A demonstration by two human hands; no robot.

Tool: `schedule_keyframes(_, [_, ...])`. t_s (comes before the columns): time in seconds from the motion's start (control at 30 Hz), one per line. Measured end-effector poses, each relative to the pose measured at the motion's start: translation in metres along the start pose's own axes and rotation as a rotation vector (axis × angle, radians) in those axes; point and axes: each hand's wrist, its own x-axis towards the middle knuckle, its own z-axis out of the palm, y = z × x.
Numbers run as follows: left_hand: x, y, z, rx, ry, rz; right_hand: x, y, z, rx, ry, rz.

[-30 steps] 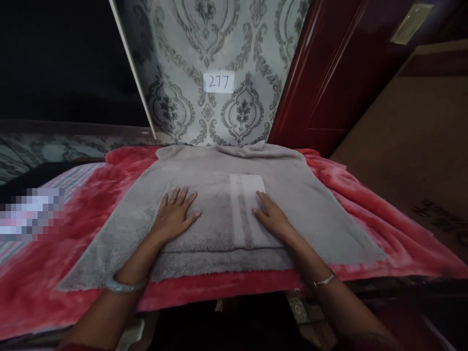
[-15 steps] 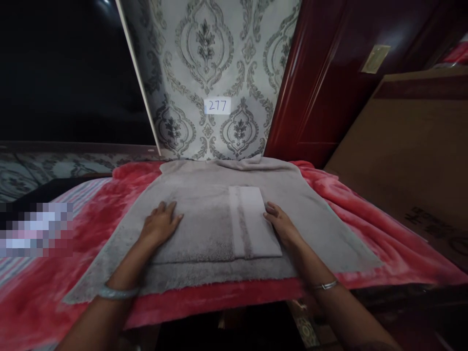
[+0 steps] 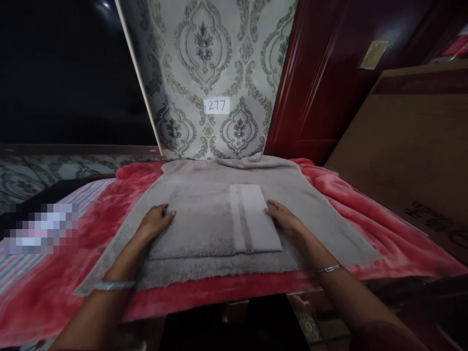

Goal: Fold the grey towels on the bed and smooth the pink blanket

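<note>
My left hand lies at the left edge of the folded grey towel, fingers curled loosely over the edge and touching the cloth; I cannot tell if they pinch it or only rest there. My right hand is at the right edge of the same towel, fingers bent and touching the side of the pale border band; there too I cannot tell if they really grip.

The folded towel is a flat rectangle. Its long axis runs left to right between my two hands, and its short sides face them. The pale band crosses it on the right part, running from the near edge to the far edge.

This towel lies on top of a bigger grey towel, which is spread flat. Under that one is a red fleece blanket covering the bed.

I wear a bangle on the left wrist and a thin bracelet on the right. Behind, on the patterned wallpaper, a small label reads 277. A dark red door stands at the right of it.
</note>
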Motion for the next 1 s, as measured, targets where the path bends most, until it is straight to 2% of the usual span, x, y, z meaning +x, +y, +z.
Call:
schedule_keyframes(0.1, [-0.004,-0.004,0.002,0.012,-0.026,-0.026,-0.005,-0.003,0.000,0.143,-0.036,0.161])
schedule_keyframes(0.17, [-0.004,-0.006,0.003,-0.052,-0.011,-0.058,-0.008,-0.007,0.003,0.189,-0.076,0.166])
schedule_keyframes(0.3, [0.001,-0.009,0.002,-0.369,-0.028,-0.183,-0.009,-0.014,0.012,0.237,-0.100,0.206])
schedule_keyframes(0.43, [0.006,-0.002,-0.003,-0.591,-0.130,-0.228,-0.006,-0.025,0.016,0.243,-0.101,0.214])
schedule_keyframes(0.6, [0.006,0.009,-0.020,-0.644,-0.142,-0.180,-0.014,-0.031,0.012,0.272,-0.123,0.072])
schedule_keyframes(0.73, [0.004,-0.002,-0.028,-0.438,-0.199,-0.147,-0.030,-0.008,0.001,0.188,-0.200,0.025])
schedule_keyframes(0.77, [0.004,-0.005,-0.027,-0.356,-0.194,-0.151,-0.033,-0.002,-0.002,0.114,-0.184,0.016])
schedule_keyframes(0.83, [0.005,-0.004,-0.024,-0.187,-0.120,-0.137,-0.036,0.004,-0.007,-0.079,-0.047,-0.078])
schedule_keyframes(0.9, [0.006,0.008,-0.017,-0.058,-0.004,-0.018,-0.037,-0.003,-0.005,-0.254,0.127,-0.278])
schedule_keyframes(0.93, [0.006,0.019,-0.013,-0.024,0.047,0.081,-0.037,-0.010,-0.001,-0.304,0.165,-0.390])
schedule_keyframes(1.0, [0.004,0.049,-0.001,-0.034,0.085,0.328,-0.034,-0.027,0.013,-0.328,0.108,-0.556])
